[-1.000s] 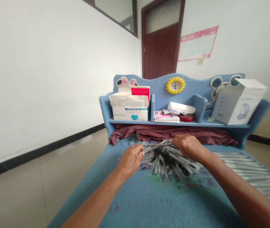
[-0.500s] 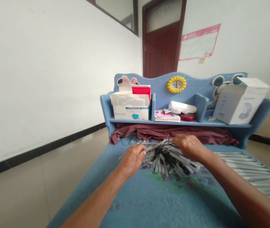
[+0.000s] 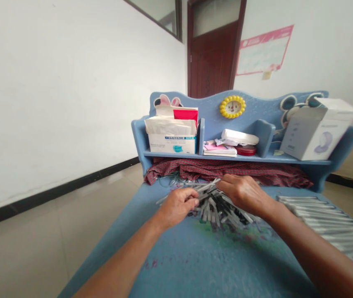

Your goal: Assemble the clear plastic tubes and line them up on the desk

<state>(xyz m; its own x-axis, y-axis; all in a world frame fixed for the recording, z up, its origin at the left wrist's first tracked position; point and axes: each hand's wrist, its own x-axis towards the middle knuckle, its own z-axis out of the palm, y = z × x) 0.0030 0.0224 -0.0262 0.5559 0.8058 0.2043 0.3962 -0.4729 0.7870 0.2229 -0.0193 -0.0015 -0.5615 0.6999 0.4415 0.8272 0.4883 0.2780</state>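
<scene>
Head view: loose pile of thin grey strips (image 3: 215,209) sits mid blue desk (image 3: 176,260), row of similar-looking pieces (image 3: 328,219) laid out at right, so work looks partway, pile apparently left. Left hand (image 3: 175,205) pinched narrow at pile's left edge, right hand (image 3: 246,193) curled over its top right; can't tell if either grips a strip. Right fingertips hidden, pile blurred, row cut off by frame.

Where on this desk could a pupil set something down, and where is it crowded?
The widest bare patch of desk lies in front of the pile, between the left forearm and right forearm. A narrower one runs between the left forearm and the desk's left edge. It is crowded at the pile, the cloth behind it and the rods at right.
</scene>
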